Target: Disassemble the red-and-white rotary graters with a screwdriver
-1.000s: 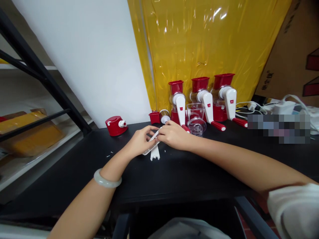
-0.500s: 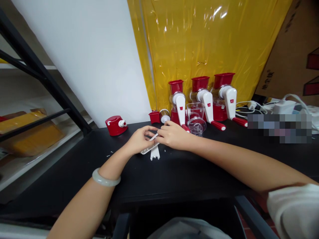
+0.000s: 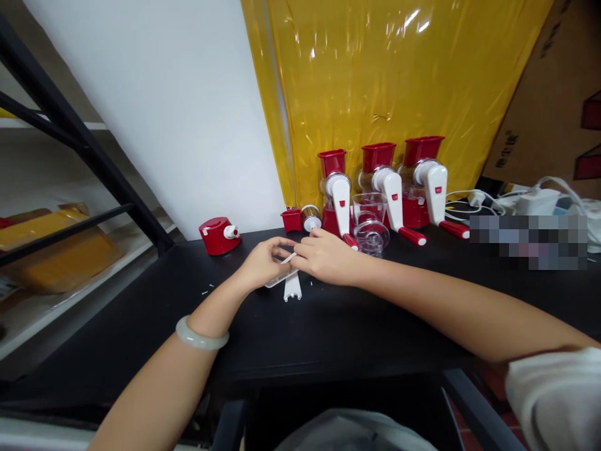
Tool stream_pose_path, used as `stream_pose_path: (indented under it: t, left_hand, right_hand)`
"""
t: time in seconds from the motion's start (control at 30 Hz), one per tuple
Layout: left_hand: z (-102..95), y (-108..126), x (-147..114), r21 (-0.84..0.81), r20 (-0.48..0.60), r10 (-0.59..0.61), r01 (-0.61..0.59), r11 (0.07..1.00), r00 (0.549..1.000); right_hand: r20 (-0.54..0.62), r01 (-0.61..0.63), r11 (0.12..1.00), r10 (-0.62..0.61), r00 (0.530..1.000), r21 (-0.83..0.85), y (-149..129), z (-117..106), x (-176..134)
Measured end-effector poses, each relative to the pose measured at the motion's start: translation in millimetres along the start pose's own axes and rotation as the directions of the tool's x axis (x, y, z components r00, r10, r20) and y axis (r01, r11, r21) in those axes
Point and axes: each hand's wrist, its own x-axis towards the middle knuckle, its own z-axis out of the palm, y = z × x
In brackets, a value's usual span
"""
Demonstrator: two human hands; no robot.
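Between my hands, low over the black table, is a white plastic part [image 3: 278,279], partly hidden by my fingers. My left hand [image 3: 263,264] is closed on its left side, thumb in front and fingers behind. From the right, my right hand [image 3: 323,255] pinches the same part, its fingertips bunched near my left fingers. Just below them lies a flat white plastic piece [image 3: 292,287] with a notched end. A tiny white bit [image 3: 311,283] rests beside it. Behind my hands stand a small red hopper [image 3: 292,220] and a metal grater drum [image 3: 311,218].
Three red-and-white rotary graters [image 3: 339,194] with crank handles line the back. Clear plastic containers [image 3: 370,228] stand in front of them. A red base [image 3: 219,236] sits at the left. White cables [image 3: 476,199] lie at the right, near a cardboard box [image 3: 530,119].
The hands stay almost in place on the white part, with only slight shifts of the fingers. The view has moved very slightly.
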Motion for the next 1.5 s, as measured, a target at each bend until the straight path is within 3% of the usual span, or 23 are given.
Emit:
stream_pose_path:
  t: [0.17, 0.4, 0.8, 1.03, 1.5]
  left_hand:
    - [-0.7, 0.2, -0.7, 0.031, -0.005, 0.003, -0.003, 1.000, 1.000]
    - [-0.4, 7.2, -3.6, 0.021, 0.021, -0.061, 0.061, 0.998, 0.998]
    - [0.4, 4.4, -2.9, 0.012, 0.050, -0.039, 0.038, 0.999, 0.998]
    - [0.7, 6.2, -3.0, 0.035, 0.060, -0.084, 0.082, 0.996, 0.995]
    - [0.2, 2.8, -2.0, 0.061, 0.060, -0.057, 0.053, 0.997, 0.997]
  right_hand:
    - [0.179, -0.119, 0.970, 0.081, 0.981, 0.210, 5.2, -17.4, 0.9]
    - [0.418, -0.325, 0.813, 0.113, 0.902, 0.482, 18.0, -24.2, -3.9]
    - [0.576, -0.405, 0.796, 0.088, 0.813, 0.450, 14.9, -7.7, -8.4]
    - [0.650, -0.428, 0.797, 0.059, 0.757, 0.426, 15.3, -5.0, -7.2]
    - [0.661, -0.406, 0.839, 0.077, 0.747, 0.361, 8.5, -7.0, -5.5]
